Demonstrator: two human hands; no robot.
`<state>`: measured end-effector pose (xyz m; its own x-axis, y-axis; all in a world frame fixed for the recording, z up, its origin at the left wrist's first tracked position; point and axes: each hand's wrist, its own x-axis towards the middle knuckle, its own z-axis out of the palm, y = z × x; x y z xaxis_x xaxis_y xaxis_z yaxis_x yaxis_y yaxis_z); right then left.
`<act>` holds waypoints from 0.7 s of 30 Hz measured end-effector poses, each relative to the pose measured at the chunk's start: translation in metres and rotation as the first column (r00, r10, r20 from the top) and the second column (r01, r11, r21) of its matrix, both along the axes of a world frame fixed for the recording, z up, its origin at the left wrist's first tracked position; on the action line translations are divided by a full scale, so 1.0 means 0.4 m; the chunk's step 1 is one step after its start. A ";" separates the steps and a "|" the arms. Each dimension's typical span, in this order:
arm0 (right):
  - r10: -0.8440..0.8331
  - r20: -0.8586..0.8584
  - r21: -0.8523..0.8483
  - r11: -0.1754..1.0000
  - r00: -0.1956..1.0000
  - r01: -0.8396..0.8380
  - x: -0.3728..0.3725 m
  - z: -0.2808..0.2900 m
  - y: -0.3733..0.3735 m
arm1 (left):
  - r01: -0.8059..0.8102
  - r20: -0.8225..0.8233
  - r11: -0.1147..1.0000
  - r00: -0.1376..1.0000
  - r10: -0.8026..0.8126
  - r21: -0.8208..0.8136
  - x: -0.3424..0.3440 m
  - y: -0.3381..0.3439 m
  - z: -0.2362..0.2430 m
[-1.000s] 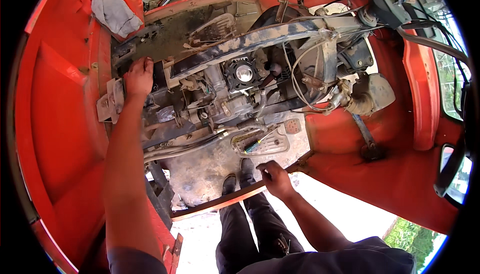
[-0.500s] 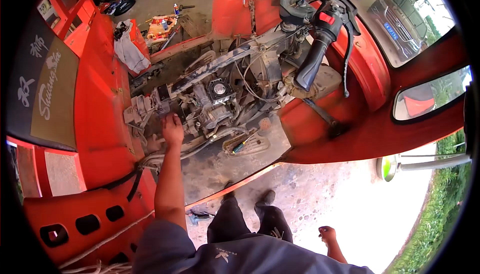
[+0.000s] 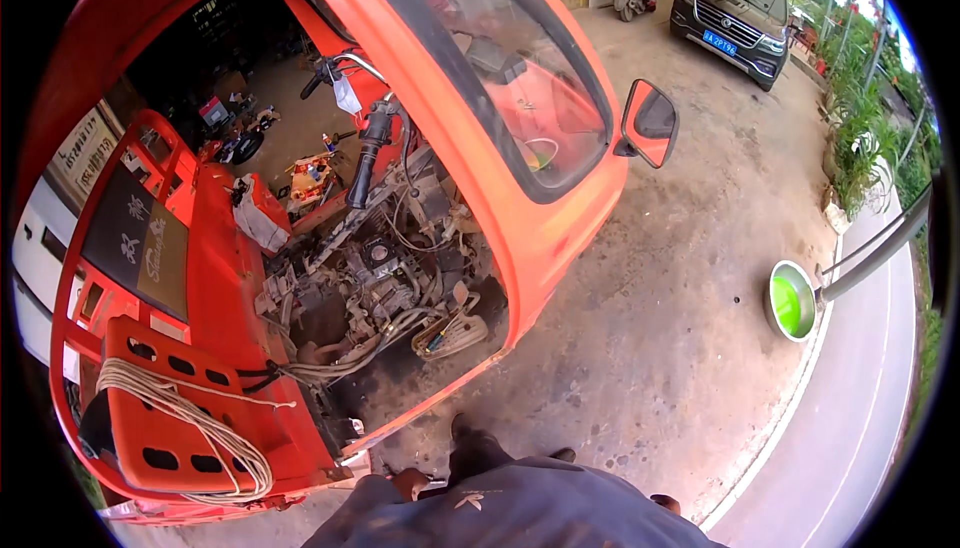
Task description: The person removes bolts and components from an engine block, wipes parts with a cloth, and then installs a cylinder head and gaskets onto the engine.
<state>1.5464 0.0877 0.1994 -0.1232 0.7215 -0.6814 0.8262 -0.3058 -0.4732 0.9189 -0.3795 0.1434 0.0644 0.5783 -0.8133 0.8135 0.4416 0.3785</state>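
Note:
My left hand (image 3: pixel 408 483) hangs low beside my body, just outside the red cab's sill. A small shiny metallic thing (image 3: pixel 437 484) shows right next to it; whether my fingers hold it is too unclear to tell. Of my right hand (image 3: pixel 664 502), only a little shows past the edge of my dark shirt, its fingers hidden. In front of me, the opened engine (image 3: pixel 380 256) lies bare in the cab of a red three-wheeler, with a round bore on its top. A screwdriver (image 3: pixel 436 340) rests on the footboard near the pedal plate.
The cab's windshield pillar (image 3: pixel 500 278) and mirror (image 3: pixel 650 123) rise ahead. Rope (image 3: pixel 190 408) lies coiled over the red side panel at left. A basin with green liquid (image 3: pixel 790 300) stands at right, and a dark car (image 3: pixel 730 18) is parked farther off.
My left hand has left the engine area and dropped to my side. My view has drawn back and turned right, so more of the cab and yard shows. My right hand is now mostly hidden.

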 end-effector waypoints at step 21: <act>-0.338 -0.096 -0.134 0.936 0.936 0.325 -0.033 0.048 0.936 | -0.475 -0.010 0.832 0.870 0.493 -0.285 -0.073 1.774 -0.081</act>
